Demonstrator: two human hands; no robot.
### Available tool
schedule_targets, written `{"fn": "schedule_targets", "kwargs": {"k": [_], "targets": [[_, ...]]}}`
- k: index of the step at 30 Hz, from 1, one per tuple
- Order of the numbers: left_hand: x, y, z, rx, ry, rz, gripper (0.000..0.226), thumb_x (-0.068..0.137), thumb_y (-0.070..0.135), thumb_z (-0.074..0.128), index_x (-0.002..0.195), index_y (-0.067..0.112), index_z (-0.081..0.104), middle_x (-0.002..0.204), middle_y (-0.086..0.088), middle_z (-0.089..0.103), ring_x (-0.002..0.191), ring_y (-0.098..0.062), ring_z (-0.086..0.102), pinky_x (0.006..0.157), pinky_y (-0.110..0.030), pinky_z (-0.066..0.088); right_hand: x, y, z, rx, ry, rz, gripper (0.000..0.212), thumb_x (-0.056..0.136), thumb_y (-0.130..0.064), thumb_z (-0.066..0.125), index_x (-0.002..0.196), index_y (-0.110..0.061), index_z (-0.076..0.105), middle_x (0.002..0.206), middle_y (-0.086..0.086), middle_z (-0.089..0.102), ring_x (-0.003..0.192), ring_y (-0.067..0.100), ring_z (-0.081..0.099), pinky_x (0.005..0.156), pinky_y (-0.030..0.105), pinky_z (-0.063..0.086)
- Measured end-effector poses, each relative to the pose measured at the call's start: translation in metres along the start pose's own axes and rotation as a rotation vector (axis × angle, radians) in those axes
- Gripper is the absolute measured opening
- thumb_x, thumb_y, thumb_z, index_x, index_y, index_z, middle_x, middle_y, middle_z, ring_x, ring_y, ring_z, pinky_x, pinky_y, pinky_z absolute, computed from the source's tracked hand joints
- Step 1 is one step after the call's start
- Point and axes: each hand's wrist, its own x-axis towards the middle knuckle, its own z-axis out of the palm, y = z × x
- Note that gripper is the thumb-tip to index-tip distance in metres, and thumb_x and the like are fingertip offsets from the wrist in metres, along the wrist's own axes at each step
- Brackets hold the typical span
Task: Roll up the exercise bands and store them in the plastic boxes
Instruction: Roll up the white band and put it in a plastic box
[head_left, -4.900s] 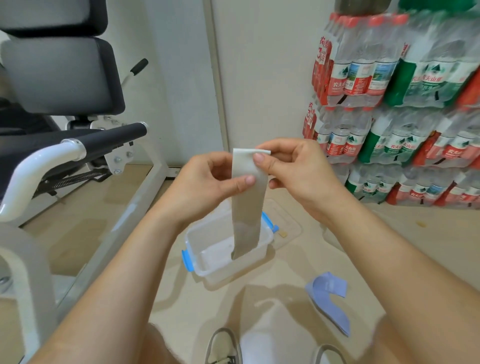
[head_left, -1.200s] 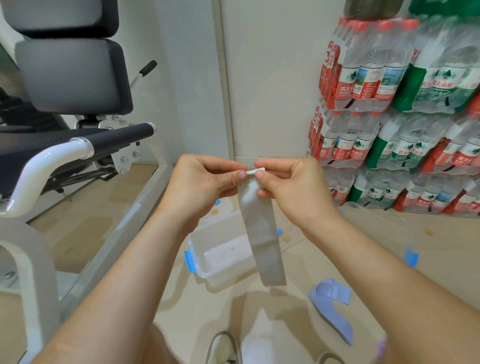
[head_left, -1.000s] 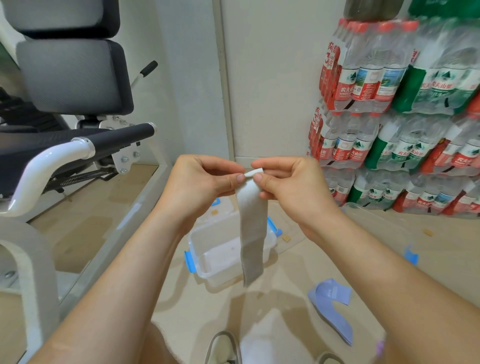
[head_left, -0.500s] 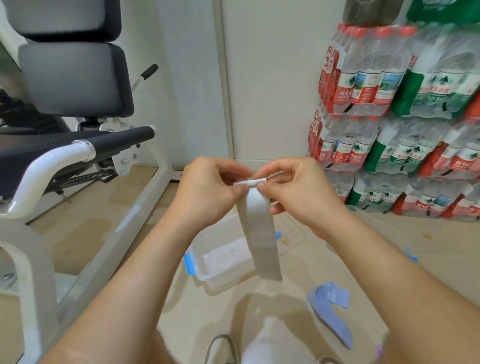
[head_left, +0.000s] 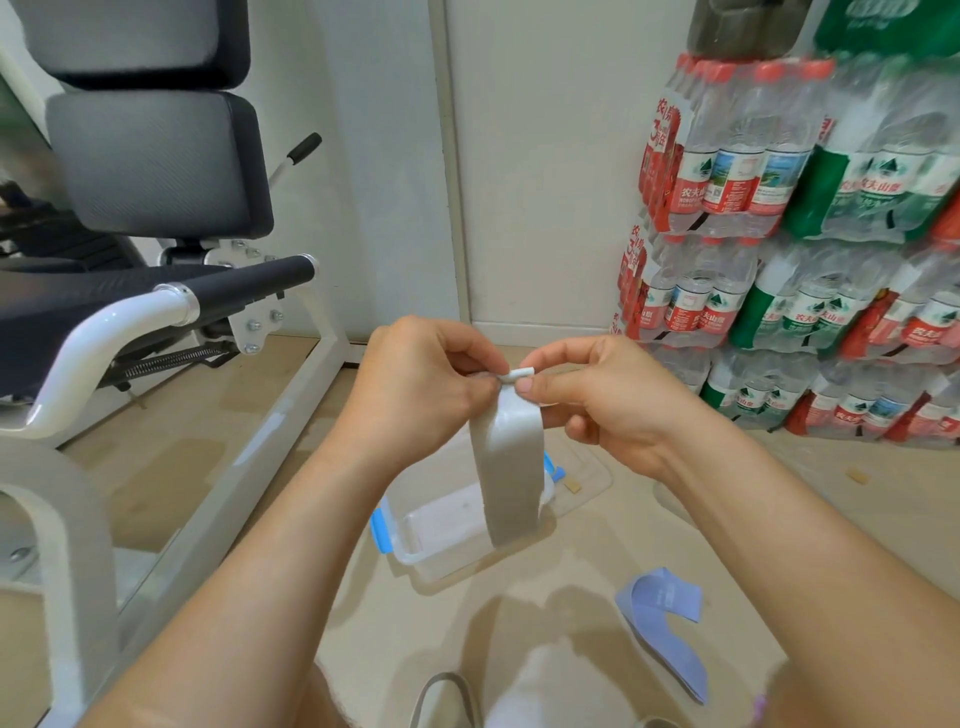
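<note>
Below your hands, the clear plastic box (head_left: 441, 525) with blue latches sits open on the floor, apparently with nothing in it. Your left hand (head_left: 421, 384) and right hand (head_left: 602, 400) each pinch the top of the grey band (head_left: 511, 467), where a tight little roll has formed; the rest hangs flat and smooth over the box. A purple band (head_left: 665, 629) lies on the floor to the right.

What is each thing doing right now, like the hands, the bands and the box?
Left hand: pinching the top of the grey band.
Right hand: pinching the same small roll.
Grey band: rolled only at the top, the rest hanging down.
Plastic box: open on the floor, nothing visible inside.
Lid: off, lying flat behind the box.
Purple band: unrolled, loose on the floor.
</note>
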Motion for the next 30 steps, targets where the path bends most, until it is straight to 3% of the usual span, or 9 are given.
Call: {"fn": "schedule_targets", "kwargs": {"k": [5, 9, 13, 15, 19, 22, 27, 30], "targets": [[0.0, 0.003, 0.002, 0.048, 0.041, 0.042, 0.017, 0.072, 0.008, 0.07, 0.073, 0.024, 0.074, 0.059, 0.017, 0.066, 0.058, 0.008, 0.059, 0.055, -0.004, 0.043, 0.001, 0.0, -0.002, 0.127, -0.027, -0.001, 0.008, 0.081, -0.002, 0.07, 0.089, -0.003, 0.071, 0.076, 0.01, 0.064, 0.057, 0.015, 0.055, 0.042, 0.015, 0.045], [0.001, 0.0, 0.004, -0.026, 0.008, 0.015, 0.016, 0.074, 0.009, 0.073, 0.073, 0.025, 0.073, 0.062, 0.011, 0.069, 0.057, 0.001, 0.06, 0.058, -0.012, 0.048, 0.002, 0.001, -0.004, 0.09, 0.025, -0.033, 0.005, 0.079, -0.004, 0.072, 0.083, -0.007, 0.072, 0.076, 0.009, 0.065, 0.059, 0.014, 0.055, 0.04, 0.014, 0.041], [0.004, -0.004, -0.002, -0.359, -0.136, -0.066, 0.008, 0.074, 0.01, 0.078, 0.078, 0.016, 0.074, 0.077, -0.003, 0.074, 0.07, -0.008, 0.066, 0.07, -0.02, 0.053, 0.002, -0.001, -0.006, 0.053, 0.026, -0.087, 0.009, 0.077, -0.002, 0.074, 0.081, -0.01, 0.073, 0.069, 0.004, 0.066, 0.057, 0.012, 0.053, 0.043, 0.014, 0.043], [0.003, -0.005, -0.003, -0.4, -0.169, -0.07, 0.009, 0.075, 0.016, 0.077, 0.084, 0.014, 0.075, 0.083, -0.004, 0.076, 0.075, -0.008, 0.069, 0.072, -0.019, 0.053, 0.002, 0.0, -0.006, 0.019, 0.015, -0.111, 0.01, 0.076, -0.003, 0.074, 0.077, -0.013, 0.074, 0.063, 0.0, 0.066, 0.055, 0.01, 0.052, 0.044, 0.015, 0.043], [0.001, -0.006, -0.003, -0.161, -0.143, 0.036, 0.015, 0.075, 0.021, 0.079, 0.088, 0.028, 0.077, 0.08, 0.011, 0.076, 0.079, 0.0, 0.07, 0.077, -0.022, 0.055, 0.001, -0.001, -0.008, -0.068, 0.016, -0.136, 0.009, 0.079, -0.004, 0.073, 0.08, -0.013, 0.073, 0.064, 0.0, 0.068, 0.051, 0.007, 0.057, 0.045, 0.016, 0.041], [0.0, -0.006, 0.0, 0.002, -0.064, 0.143, 0.01, 0.079, 0.028, 0.075, 0.088, 0.031, 0.077, 0.078, 0.015, 0.075, 0.075, 0.006, 0.067, 0.073, -0.02, 0.054, 0.001, 0.0, -0.009, -0.087, 0.005, -0.121, 0.005, 0.083, -0.009, 0.07, 0.085, -0.012, 0.073, 0.08, 0.01, 0.07, 0.066, 0.016, 0.061, 0.043, 0.015, 0.041], [0.0, -0.004, 0.006, 0.322, -0.006, 0.362, 0.031, 0.088, 0.04, 0.051, 0.084, 0.019, 0.073, 0.06, 0.0, 0.065, 0.059, -0.022, 0.059, 0.056, -0.036, 0.048, 0.004, 0.002, -0.011, -0.058, 0.012, -0.105, 0.015, 0.086, -0.013, 0.067, 0.095, -0.002, 0.071, 0.081, 0.01, 0.065, 0.06, 0.011, 0.055, 0.045, 0.015, 0.045], [0.004, -0.004, 0.01, 0.415, 0.02, 0.434, 0.036, 0.089, 0.038, 0.043, 0.083, 0.012, 0.069, 0.059, -0.003, 0.062, 0.057, -0.027, 0.056, 0.053, -0.037, 0.046, 0.005, 0.003, -0.012, -0.043, 0.044, -0.123, 0.012, 0.085, -0.011, 0.069, 0.092, -0.002, 0.071, 0.073, 0.007, 0.057, 0.052, 0.006, 0.05, 0.047, 0.015, 0.046]]}}
